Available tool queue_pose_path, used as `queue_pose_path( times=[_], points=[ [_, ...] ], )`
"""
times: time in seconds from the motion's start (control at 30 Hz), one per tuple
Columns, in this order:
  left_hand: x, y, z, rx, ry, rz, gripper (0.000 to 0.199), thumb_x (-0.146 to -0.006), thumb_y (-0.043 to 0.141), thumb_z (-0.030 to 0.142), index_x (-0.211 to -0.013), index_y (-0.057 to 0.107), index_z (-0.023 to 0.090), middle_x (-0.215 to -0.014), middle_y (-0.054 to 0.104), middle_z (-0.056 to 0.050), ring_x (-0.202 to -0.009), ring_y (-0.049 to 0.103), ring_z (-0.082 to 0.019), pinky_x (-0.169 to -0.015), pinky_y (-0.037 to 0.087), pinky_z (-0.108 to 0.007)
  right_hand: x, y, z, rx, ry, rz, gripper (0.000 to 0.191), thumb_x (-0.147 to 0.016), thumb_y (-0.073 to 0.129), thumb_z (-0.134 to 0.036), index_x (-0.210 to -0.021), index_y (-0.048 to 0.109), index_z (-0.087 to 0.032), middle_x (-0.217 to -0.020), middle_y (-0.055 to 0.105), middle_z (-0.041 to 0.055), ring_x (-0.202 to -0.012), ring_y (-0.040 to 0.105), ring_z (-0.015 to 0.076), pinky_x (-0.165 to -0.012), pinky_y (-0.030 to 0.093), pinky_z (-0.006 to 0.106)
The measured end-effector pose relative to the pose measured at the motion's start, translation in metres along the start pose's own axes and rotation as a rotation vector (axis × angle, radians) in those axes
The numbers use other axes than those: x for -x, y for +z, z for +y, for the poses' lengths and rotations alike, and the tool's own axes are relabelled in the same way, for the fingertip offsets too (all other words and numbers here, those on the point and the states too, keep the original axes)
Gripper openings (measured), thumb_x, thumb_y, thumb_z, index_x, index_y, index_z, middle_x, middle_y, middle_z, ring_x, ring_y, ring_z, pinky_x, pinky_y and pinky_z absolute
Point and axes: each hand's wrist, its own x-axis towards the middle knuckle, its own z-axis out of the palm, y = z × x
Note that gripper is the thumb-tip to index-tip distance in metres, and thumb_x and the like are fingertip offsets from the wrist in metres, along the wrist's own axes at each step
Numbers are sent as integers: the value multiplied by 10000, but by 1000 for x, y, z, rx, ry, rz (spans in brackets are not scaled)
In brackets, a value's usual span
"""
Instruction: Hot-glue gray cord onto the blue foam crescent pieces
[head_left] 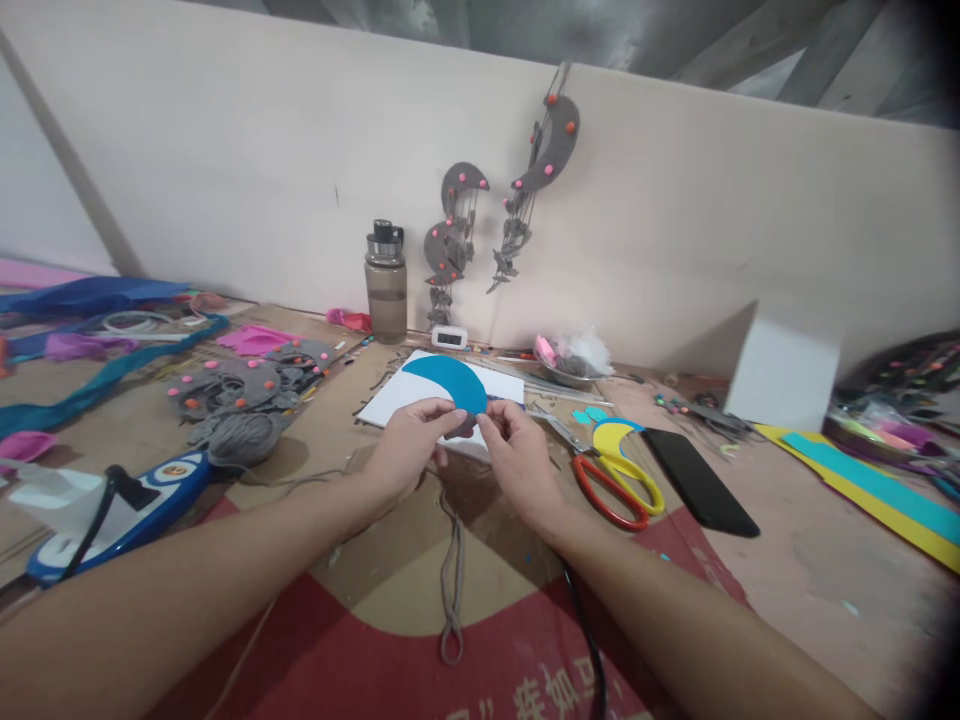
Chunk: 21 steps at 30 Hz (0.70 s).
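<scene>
A blue crescent-shaped piece (454, 380) is held up over a white board (386, 395) in the middle of the table. My left hand (416, 440) pinches its lower part, with a small grey bit showing under the thumb. Close beside it, my right hand (517, 445) grips the crescent's lower right tip between thumb and fingers. A looped grey cord (452, 590) hangs down below the hands over the cardboard. Scissors with red and yellow handles (611, 480) lie just right of my right hand.
A black phone (701, 480) and blue and yellow strips (885, 490) lie right. Behind stand a bottle (386, 300) and a metal bowl (574, 372). Grey crescents (555, 145) hang on the wall. Left are grey yarn (244, 440) and a blue-and-white glue gun (150, 500).
</scene>
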Motion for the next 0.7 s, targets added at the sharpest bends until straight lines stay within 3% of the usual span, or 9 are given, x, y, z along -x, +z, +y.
queue_pose_path(
  times=[0.13, 0.3, 0.4, 0.47, 0.57, 0.63, 0.7],
  points=[
    [-4, 0, 0, 202, -57, 54, 217, -656, 724, 295, -744, 620, 126, -783, 650, -52, -714, 625, -137, -692, 527, -282, 1, 1, 3, -31, 41, -42, 242, -824, 469, -318, -1024, 508, -188, -789, 593, 18, -716, 547, 158, -659, 408, 278],
    [-8, -5, -2, 269, 2, 79, 204, -681, 712, 279, -736, 618, 107, -768, 650, -51, -749, 623, -129, -822, 507, -324, 7, 1, -3, 127, -159, -125, 168, -862, 416, -260, -901, 569, -203, -853, 619, 36, -782, 552, 165, -715, 408, 289],
    [-10, -9, -3, 270, 17, 78, 205, -708, 685, 299, -743, 626, 106, -785, 662, -61, -761, 624, -128, -777, 510, -280, 8, 0, -4, 219, -277, -187, 191, -878, 395, -227, -884, 584, -208, -882, 617, 49, -825, 543, 172, -745, 399, 290],
    [-11, -11, -3, 237, -2, 100, 219, -718, 673, 318, -777, 631, 112, -812, 671, -72, -772, 631, -133, -641, 506, -211, 8, 0, -2, 267, -321, -227, 201, -884, 387, -207, -845, 584, -204, -862, 607, 51, -822, 534, 170, -749, 393, 286],
    [-13, -14, -3, 223, -36, 114, 230, -732, 658, 322, -830, 626, 117, -836, 677, -89, -763, 640, -134, -394, 364, -118, 8, 1, 4, 354, -350, -275, 211, -889, 385, -176, -841, 589, -202, -844, 591, 45, -801, 524, 158, -735, 384, 277],
    [-15, -15, -3, 272, -68, 97, 197, -744, 649, 285, -848, 616, 121, -857, 677, -91, -749, 644, -126, -368, 344, -105, 9, 1, 6, 439, -362, -313, 213, -889, 389, -167, -851, 595, -205, -847, 578, 43, -771, 517, 148, -701, 378, 268],
    [-16, -15, -4, 325, -88, 89, 148, -758, 637, 240, -840, 607, 119, -855, 675, -83, -732, 647, -115, -455, 446, -127, 10, 2, 6, 530, -402, -359, 221, -889, 392, -169, -828, 602, -204, -840, 567, 45, -766, 508, 148, -698, 372, 272]
  ],
)
